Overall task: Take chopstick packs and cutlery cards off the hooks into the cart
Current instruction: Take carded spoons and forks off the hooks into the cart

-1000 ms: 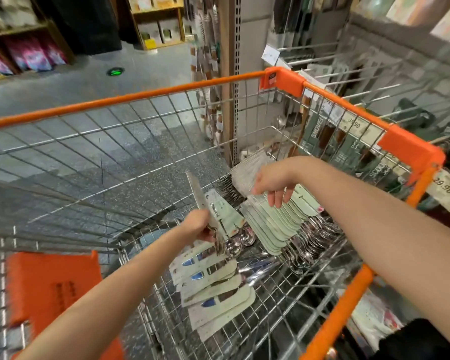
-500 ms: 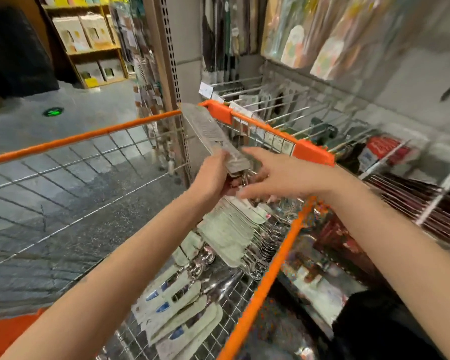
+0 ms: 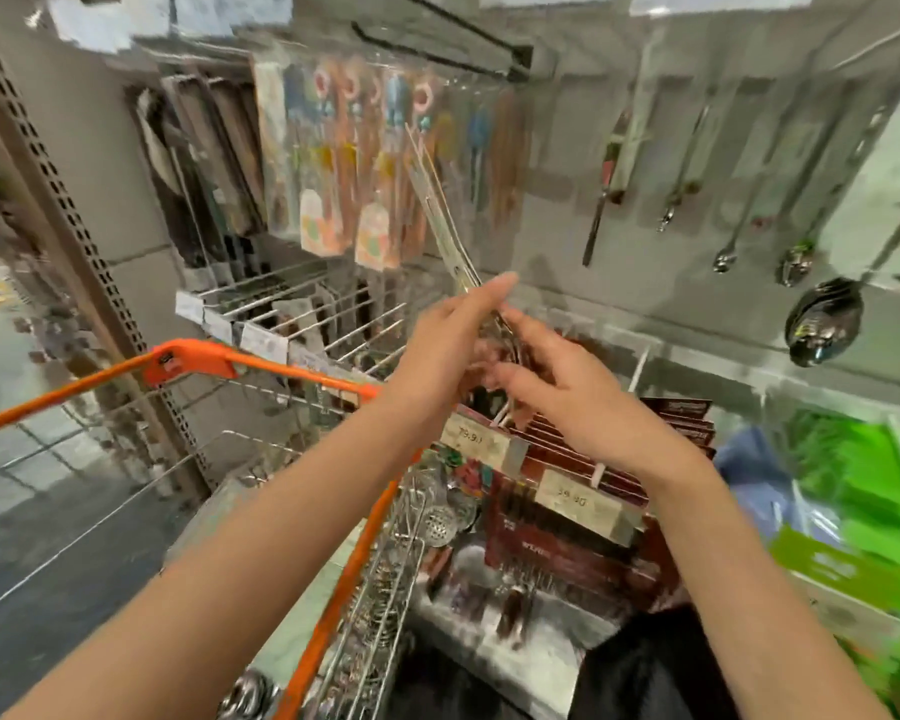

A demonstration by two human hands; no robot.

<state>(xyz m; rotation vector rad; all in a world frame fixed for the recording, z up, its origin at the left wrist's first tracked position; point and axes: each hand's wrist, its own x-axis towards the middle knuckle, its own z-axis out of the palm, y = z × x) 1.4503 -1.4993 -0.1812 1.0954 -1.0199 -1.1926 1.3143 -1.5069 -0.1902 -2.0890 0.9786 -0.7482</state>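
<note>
Cutlery cards [image 3: 445,226] upright in left hand [image 3: 450,345] grip above cart [image 3: 193,358] rim, right hand [image 3: 557,392] loose-fingered alongside

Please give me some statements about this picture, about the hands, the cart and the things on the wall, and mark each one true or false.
1. The left hand holds a cutlery card raised in front of the wall display. True.
2. The cart has a blue rim. False: the rim is orange.
3. Long-handled spoons hang on the wall to the right of the hands. True.
4. The right hand grips the cart's rim. False: it is up beside the left hand, fingers loosely spread, at the lower end of the card.
5. Price labels sit on the hooks below the hands. True.
</note>
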